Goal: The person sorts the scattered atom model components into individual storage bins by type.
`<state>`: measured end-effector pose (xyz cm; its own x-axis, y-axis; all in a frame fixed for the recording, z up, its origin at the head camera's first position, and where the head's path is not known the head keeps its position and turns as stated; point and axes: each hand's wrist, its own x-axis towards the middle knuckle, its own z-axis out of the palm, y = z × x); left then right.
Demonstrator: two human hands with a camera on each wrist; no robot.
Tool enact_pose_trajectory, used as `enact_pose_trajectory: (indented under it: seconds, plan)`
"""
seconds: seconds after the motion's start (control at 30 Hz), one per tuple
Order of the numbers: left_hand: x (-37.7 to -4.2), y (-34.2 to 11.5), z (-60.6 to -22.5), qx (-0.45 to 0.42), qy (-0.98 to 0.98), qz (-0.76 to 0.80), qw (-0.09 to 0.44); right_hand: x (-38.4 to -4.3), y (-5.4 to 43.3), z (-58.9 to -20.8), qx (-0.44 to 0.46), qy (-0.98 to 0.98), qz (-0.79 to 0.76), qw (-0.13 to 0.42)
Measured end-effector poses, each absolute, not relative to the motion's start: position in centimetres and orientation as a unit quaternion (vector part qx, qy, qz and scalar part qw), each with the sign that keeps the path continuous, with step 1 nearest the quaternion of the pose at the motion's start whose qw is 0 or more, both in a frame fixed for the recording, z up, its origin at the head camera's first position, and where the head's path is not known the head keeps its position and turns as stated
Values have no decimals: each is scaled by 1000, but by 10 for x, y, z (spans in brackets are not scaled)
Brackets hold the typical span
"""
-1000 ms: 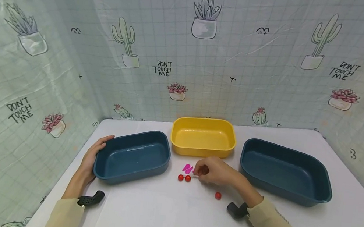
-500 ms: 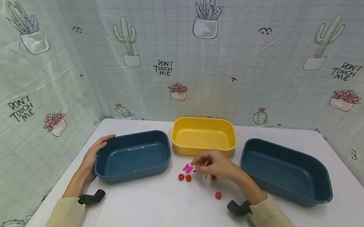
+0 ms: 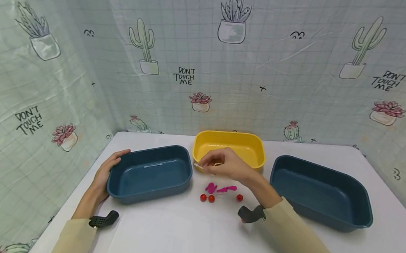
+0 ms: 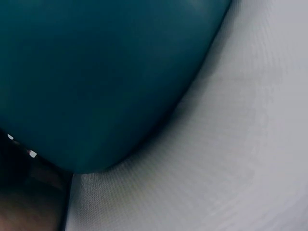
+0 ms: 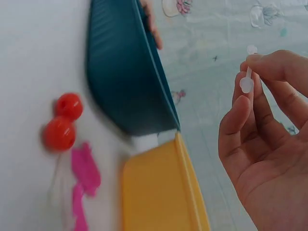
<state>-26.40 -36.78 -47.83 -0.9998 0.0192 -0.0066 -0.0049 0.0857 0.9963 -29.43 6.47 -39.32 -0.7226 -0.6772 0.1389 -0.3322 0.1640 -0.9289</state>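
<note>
My right hand (image 3: 226, 164) is over the front edge of the yellow bin (image 3: 196, 144), its thumb and fingertips pinching a small white plastic piece (image 5: 247, 84). That piece has a thin stem and rounded ends. My left hand (image 3: 101, 177) rests against the left end of a dark blue bin (image 3: 147, 195), fingers along its outer side; the left wrist view shows mostly the bin wall (image 4: 96, 72). Inside that bin lies a thin whitish stick (image 3: 153, 165). Pink pieces (image 3: 211, 188) and several red beads (image 3: 211, 198) lie on the table in front of the yellow bin.
Another dark blue bin (image 3: 322, 192) stands to the right, beyond my right forearm. One red bead (image 3: 243, 221) is mostly hidden under the right wrist camera. White table (image 3: 161, 237) runs toward me, and a printed curtain (image 3: 169, 98) hangs behind the bins.
My right hand has lifted from the pink pieces and moved up and left to the yellow bin, carrying the white piece. More pink pieces and a bead are uncovered. The left hand stays put.
</note>
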Motion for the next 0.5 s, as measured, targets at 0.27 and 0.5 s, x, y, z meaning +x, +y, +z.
enact_pose_trajectory:
  seconds: [0.27, 0.5]
  plan:
    - [-263, -369, -477, -6, 744, 668, 3, -317, 0, -380, -375, 699, -573, 207]
    - [-267, -369, -478, -14, 738, 674, 8, -334, -41, -381, -374, 698, -566, 229]
